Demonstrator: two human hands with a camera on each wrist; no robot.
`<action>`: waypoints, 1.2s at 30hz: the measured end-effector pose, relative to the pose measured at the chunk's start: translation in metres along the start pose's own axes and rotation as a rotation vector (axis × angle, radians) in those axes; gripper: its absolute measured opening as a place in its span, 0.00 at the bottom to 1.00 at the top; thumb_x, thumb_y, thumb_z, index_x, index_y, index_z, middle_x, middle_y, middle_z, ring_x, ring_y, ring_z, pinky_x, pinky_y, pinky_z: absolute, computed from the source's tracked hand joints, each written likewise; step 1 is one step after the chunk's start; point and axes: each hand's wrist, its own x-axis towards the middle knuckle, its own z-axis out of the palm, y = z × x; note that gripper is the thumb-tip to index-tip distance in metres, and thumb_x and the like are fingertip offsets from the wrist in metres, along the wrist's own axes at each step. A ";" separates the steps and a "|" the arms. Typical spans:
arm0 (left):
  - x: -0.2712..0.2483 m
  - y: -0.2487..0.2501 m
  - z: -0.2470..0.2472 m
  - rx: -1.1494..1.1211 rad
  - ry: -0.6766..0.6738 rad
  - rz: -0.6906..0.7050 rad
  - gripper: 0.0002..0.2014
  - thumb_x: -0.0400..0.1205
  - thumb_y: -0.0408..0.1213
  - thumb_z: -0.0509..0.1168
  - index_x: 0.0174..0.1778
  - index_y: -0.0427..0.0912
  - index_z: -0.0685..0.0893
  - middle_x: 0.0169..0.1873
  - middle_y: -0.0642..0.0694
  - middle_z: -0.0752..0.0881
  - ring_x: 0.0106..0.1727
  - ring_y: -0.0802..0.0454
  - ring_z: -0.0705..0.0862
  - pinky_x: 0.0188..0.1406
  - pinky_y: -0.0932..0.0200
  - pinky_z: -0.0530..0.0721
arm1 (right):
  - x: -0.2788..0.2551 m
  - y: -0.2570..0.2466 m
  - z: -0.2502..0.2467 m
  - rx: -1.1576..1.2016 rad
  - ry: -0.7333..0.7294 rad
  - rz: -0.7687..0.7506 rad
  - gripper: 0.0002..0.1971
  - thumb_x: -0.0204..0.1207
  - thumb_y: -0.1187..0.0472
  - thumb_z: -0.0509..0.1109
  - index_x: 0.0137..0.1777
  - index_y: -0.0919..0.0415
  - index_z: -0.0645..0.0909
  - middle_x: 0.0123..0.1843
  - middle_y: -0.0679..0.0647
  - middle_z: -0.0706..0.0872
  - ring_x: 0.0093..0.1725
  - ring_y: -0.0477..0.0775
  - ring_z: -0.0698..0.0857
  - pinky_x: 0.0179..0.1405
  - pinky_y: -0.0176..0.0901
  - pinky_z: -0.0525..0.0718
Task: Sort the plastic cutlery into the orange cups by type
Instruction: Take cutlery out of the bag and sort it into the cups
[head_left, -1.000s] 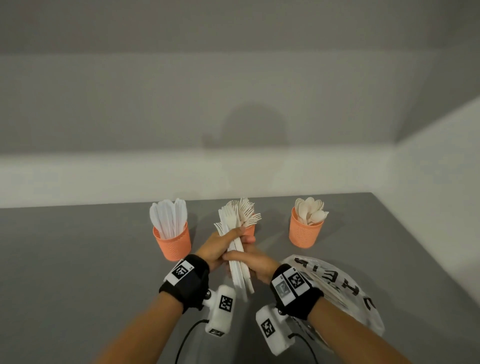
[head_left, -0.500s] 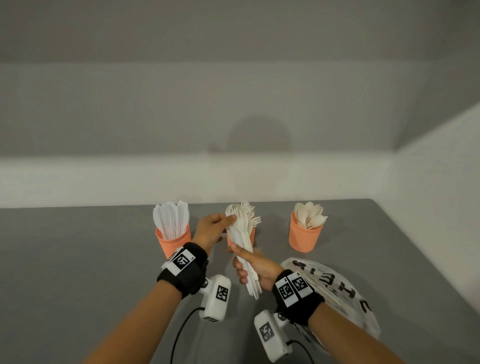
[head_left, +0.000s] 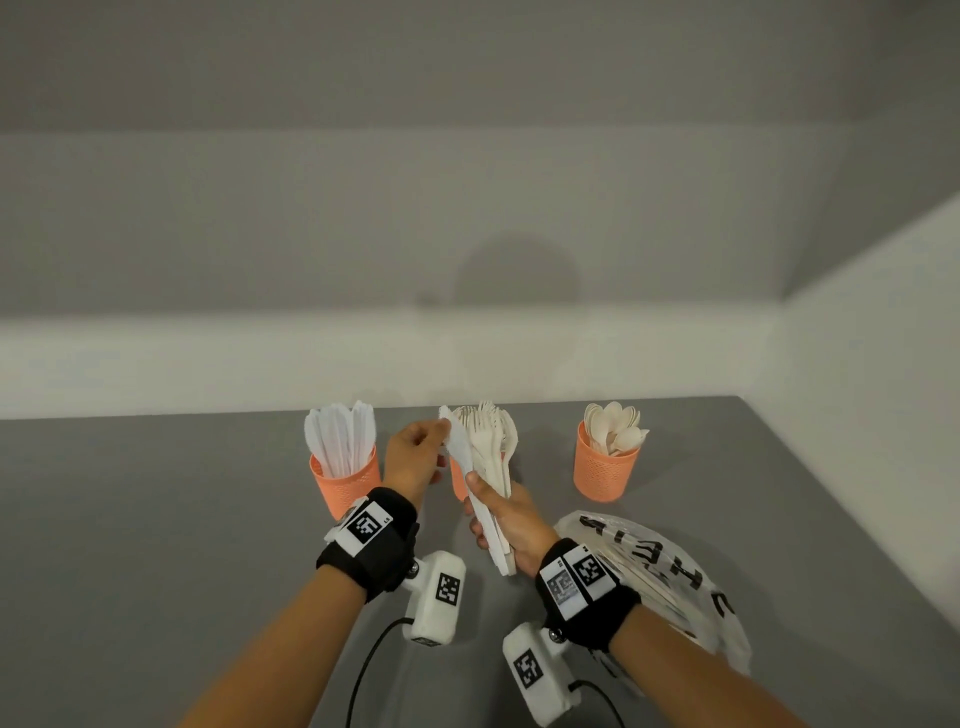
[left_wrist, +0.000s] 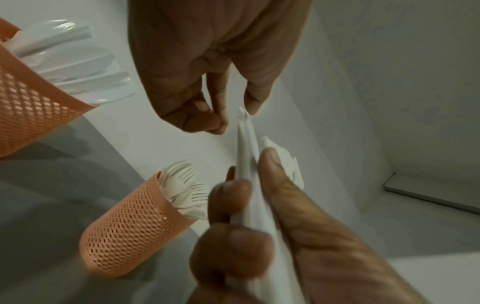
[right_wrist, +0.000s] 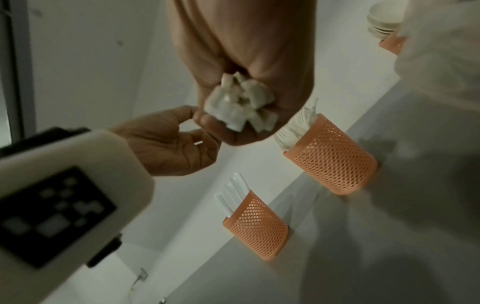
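Right hand (head_left: 511, 525) grips a bundle of cutlery (head_left: 488, 467) over the bench (head_left: 156, 519), in front of the fork cup (head_left: 457, 480). Left hand (head_left: 413, 457) pinches one knife (head_left: 457, 441) at its tip. Pull it straight out w/ right grip firm, then drop in the knife cup (head_left: 348, 483) at left.

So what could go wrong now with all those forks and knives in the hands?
1. The right hand grips a whole bundle of cutlery while the left hand pinches just the tip of one knife. Pulling it might drag others loose onto the grey table.
2. The bundle hangs right in front of the fork cup, so a bump could tip it.
3. The knife could land there instead of the knife cup.
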 end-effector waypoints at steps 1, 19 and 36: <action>-0.002 -0.002 0.002 0.023 -0.008 -0.006 0.09 0.83 0.41 0.62 0.50 0.37 0.81 0.35 0.45 0.81 0.33 0.54 0.79 0.30 0.64 0.79 | 0.001 0.001 0.000 -0.022 0.023 -0.030 0.18 0.77 0.50 0.69 0.59 0.62 0.76 0.30 0.52 0.80 0.19 0.44 0.76 0.17 0.35 0.73; -0.015 -0.030 0.002 -0.122 -0.155 -0.171 0.14 0.87 0.36 0.53 0.42 0.34 0.78 0.31 0.40 0.80 0.23 0.53 0.76 0.26 0.61 0.76 | -0.006 0.001 0.007 -0.105 0.032 -0.083 0.09 0.81 0.55 0.64 0.52 0.59 0.81 0.36 0.58 0.86 0.22 0.42 0.84 0.18 0.34 0.79; 0.102 0.032 -0.098 -0.136 0.572 0.252 0.25 0.82 0.55 0.58 0.24 0.42 0.67 0.21 0.44 0.70 0.23 0.53 0.69 0.22 0.66 0.73 | 0.014 0.001 -0.005 -0.125 0.140 0.060 0.13 0.81 0.51 0.63 0.42 0.60 0.75 0.22 0.48 0.67 0.15 0.41 0.63 0.15 0.33 0.64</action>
